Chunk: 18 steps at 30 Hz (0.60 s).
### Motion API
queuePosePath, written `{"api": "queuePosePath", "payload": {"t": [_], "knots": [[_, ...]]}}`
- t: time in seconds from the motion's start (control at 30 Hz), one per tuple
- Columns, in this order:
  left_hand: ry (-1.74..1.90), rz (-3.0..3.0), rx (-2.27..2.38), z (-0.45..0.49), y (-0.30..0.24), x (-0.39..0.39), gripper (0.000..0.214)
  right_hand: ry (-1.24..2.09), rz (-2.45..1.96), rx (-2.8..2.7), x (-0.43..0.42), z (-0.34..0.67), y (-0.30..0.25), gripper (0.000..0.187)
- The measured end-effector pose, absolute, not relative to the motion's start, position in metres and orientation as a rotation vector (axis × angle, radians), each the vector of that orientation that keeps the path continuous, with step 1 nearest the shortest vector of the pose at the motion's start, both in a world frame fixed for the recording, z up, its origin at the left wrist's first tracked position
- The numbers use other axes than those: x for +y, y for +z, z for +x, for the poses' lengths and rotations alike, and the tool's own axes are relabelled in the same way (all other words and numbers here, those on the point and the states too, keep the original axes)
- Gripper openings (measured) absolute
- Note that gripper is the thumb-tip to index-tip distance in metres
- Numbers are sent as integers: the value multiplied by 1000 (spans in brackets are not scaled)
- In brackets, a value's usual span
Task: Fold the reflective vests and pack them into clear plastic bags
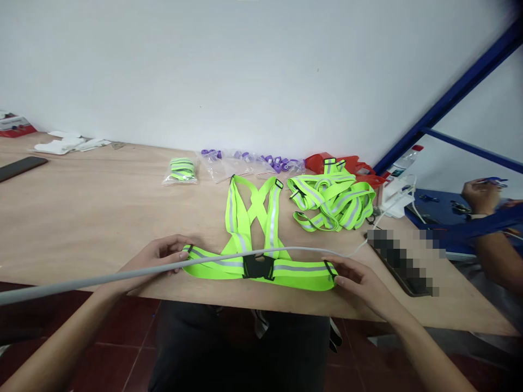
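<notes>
Your left hand (161,255) and right hand (354,279), well apart, pinch opposite ends of the reflective harness (271,223) along its waistband (300,268) near the tabletop's (102,207) front edge, seemingly keeping it spread, with a neon strap pile (353,202) and bagged straps (182,170) lying beyond.

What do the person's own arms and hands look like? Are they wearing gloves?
No gloves! The left hand and right hand are bare, with no rings or watch that I can see. No sleeves show on the forearms. A grey cable passes in front of the left one.
</notes>
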<state>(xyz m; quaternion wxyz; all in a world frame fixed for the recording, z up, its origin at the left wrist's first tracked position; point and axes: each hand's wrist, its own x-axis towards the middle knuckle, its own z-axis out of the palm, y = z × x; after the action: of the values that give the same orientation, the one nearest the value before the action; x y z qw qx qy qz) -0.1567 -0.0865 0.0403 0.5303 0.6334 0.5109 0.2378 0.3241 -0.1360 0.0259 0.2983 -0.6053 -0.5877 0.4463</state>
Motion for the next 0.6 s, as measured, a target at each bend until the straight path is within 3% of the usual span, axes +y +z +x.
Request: {"api": "queuePosePath", "payload": {"t": [0.17, 0.6], "knots": [[654, 1346, 1174, -164, 21, -86, 38, 1209, -1630, -1531, -137, 321, 29, 74], [658, 1296, 1233, -163, 17, -85, 41, 1305, -1491, -1337, -140, 330, 8, 65]]}}
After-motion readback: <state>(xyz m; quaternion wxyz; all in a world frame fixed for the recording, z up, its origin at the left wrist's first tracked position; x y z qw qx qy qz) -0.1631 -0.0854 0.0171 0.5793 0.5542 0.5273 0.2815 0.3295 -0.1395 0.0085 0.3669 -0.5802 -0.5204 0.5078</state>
